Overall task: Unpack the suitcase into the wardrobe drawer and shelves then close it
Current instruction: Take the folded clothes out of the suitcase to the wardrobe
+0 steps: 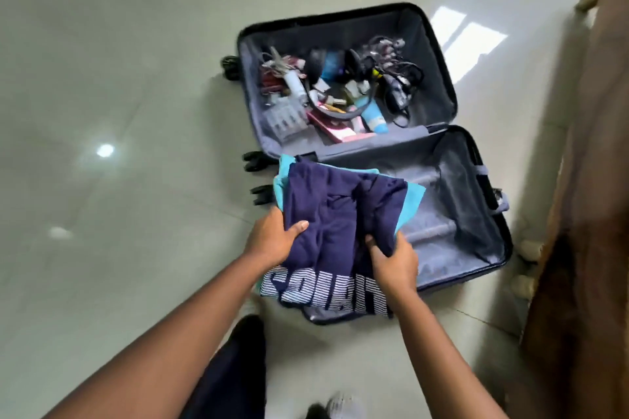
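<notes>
A dark suitcase (439,85) lies open on the pale floor. Its far half holds several toiletries, bottles and tangled cables (343,88). The near half (459,214) shows bare grey lining on the right. Over its left part I hold a stack of folded clothes (343,211): navy cloth on top, turquoise beneath, and a striped navy-and-white print hanging at the bottom. My left hand (272,238) grips the stack's left edge, thumb on top. My right hand (394,262) grips the navy cloth at the right.
A brown wooden surface (585,214), blurred, rises along the right edge close to the suitcase. Glossy pale floor tiles (119,112) spread to the left and behind. My dark trouser leg (235,371) and a shoe (340,406) show at the bottom.
</notes>
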